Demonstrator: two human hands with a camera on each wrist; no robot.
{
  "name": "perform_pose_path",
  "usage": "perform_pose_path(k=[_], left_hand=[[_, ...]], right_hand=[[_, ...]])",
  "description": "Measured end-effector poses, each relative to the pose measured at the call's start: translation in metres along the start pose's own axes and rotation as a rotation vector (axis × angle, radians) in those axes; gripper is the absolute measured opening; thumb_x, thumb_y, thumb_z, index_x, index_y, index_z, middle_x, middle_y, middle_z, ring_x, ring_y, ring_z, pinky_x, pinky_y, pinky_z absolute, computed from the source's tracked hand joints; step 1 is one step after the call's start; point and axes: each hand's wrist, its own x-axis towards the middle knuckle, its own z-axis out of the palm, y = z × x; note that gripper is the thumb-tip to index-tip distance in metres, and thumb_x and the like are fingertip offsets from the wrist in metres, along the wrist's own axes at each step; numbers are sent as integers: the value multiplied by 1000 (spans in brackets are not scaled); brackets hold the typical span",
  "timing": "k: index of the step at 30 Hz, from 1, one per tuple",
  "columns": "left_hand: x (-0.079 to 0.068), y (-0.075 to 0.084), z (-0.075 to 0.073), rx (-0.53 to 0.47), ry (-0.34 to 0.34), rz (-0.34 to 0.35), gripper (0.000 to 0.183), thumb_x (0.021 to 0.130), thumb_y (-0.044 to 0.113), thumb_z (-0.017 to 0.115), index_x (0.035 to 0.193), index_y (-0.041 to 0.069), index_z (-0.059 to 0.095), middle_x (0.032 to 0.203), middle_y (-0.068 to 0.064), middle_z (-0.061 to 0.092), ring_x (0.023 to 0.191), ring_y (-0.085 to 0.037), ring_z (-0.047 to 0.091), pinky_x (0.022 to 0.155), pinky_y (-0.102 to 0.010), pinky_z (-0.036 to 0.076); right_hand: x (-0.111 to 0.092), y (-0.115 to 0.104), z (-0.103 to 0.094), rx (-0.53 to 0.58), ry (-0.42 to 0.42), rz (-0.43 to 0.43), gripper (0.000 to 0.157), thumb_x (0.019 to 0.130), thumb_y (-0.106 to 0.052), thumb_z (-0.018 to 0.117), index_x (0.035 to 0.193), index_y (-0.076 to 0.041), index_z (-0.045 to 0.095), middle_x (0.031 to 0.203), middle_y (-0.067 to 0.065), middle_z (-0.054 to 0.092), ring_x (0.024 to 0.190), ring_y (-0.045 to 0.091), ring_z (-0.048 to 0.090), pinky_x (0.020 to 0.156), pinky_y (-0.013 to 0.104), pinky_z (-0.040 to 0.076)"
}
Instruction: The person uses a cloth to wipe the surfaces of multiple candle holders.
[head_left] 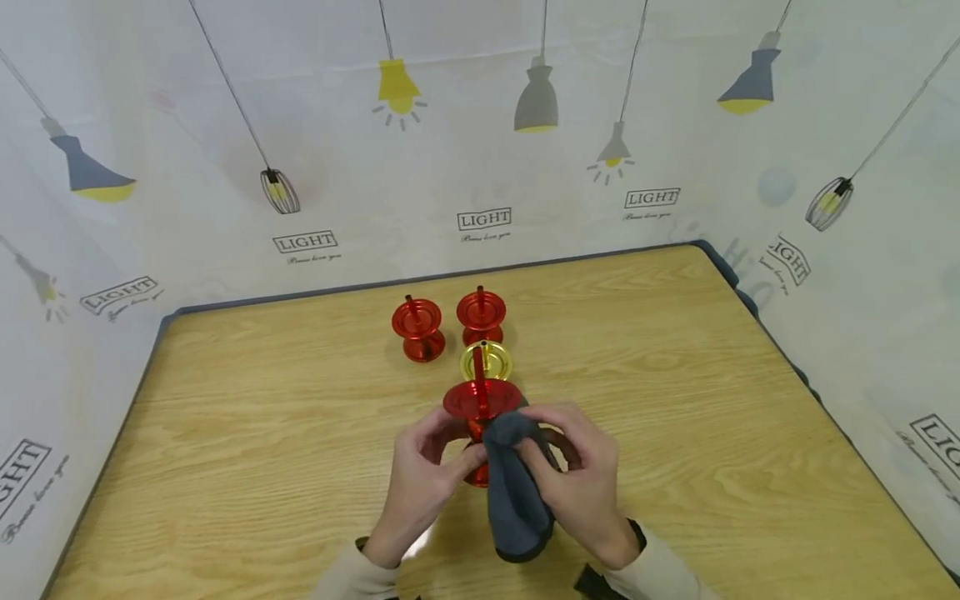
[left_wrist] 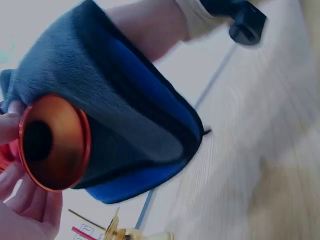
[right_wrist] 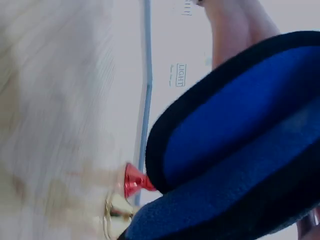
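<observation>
Between both hands, a red metal candle holder with a dish and a central spike is held above the table. My left hand grips it by its stem from the left. In the left wrist view its hollow base faces the camera. My right hand pinches a folded grey-blue cloth against the holder's right side. The right wrist view shows the cloth's bright blue face and black edging, which hide most of the hand there.
Two more red candle holders stand farther back on the wooden table. A gold candle holder stands just behind the held one. A printed lamp-pattern sheet rises behind the table's dark edge.
</observation>
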Motion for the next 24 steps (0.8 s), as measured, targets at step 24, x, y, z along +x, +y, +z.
perform_pose_path(k=[24], left_hand=[[45,-47,-81,171,233,-129,56,74,-12,83,126,-4,64,110,11,70,104,-1,66,94,-16,53]], right_hand=[[17,20,-64,-466,-108,93,35,75,7,84,105,-9,75,97,4,73,81,8,66,67,17,55]])
